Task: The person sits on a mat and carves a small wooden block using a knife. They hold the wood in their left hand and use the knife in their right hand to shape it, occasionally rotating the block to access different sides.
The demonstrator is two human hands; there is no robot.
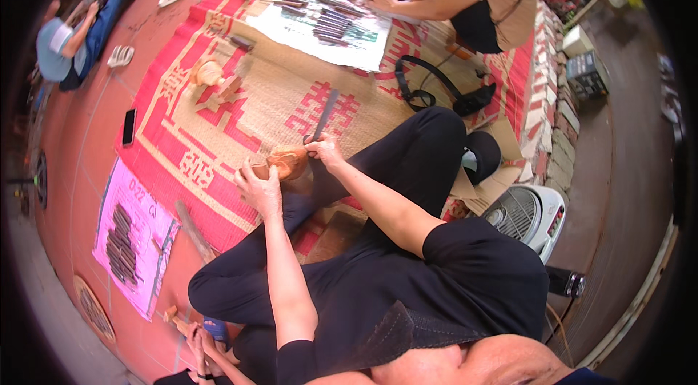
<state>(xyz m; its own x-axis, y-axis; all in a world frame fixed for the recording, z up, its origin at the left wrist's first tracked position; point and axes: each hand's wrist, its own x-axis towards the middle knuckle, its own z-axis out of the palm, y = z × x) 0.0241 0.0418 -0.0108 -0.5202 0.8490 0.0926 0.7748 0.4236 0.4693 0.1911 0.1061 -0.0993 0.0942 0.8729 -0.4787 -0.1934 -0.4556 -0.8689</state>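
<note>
Red-and-tan woven mat (pixel 218 105) on terracotta floor (pixel 87 152), white fan (pixel 525 214) alongside

Reddish-brown carved wood block (pixel 286 163), rounded and lumpy, rests on the person's black-trousered knee near scene centre, above the red-and-tan woven mat. Left hand (pixel 259 189) grips its near-left end. Right hand (pixel 325 149) holds a flat grey chisel (pixel 323 117), blade angled up and far-right, tip touching the block's right side.

open-air carving workshop: chisels (pixel 323 18) spread on woven floor mat (pixel 240 109), wood pieces, workers seated on ground.
</note>
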